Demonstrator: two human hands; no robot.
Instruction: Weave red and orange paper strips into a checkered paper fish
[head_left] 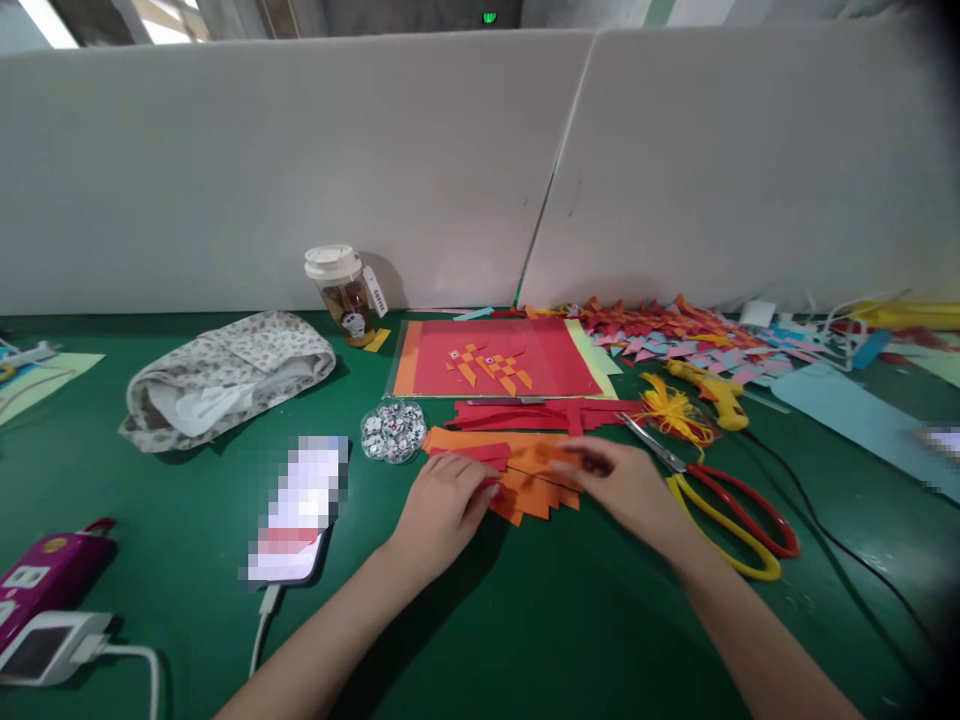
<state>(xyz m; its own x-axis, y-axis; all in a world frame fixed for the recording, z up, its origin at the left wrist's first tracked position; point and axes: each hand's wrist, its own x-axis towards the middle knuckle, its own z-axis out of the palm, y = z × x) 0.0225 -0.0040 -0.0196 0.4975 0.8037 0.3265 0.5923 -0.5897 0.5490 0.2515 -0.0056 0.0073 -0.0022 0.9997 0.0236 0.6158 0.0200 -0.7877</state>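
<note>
Left hand (448, 500) curled over red strip (472, 456); right hand (622, 485) bent over orange strips (525, 496), fingers blurred. Can't tell if either pinches. Orange lies between hands, red partly on top. Suggest: steady with left, square edges, separate singly. Scissors (694, 475) beside right wrist.

The left forearm (337, 622) reached in bare from the near left, slanting far and rightward; the right forearm (754, 625) slanted far and leftward from the near right. The left hand (444, 503) lay with its back up, its fingers bent and its thumb angled toward them. Well apart to its right, the right hand (621, 485) pointed left, fingers half curled, their tips blurred.
</note>
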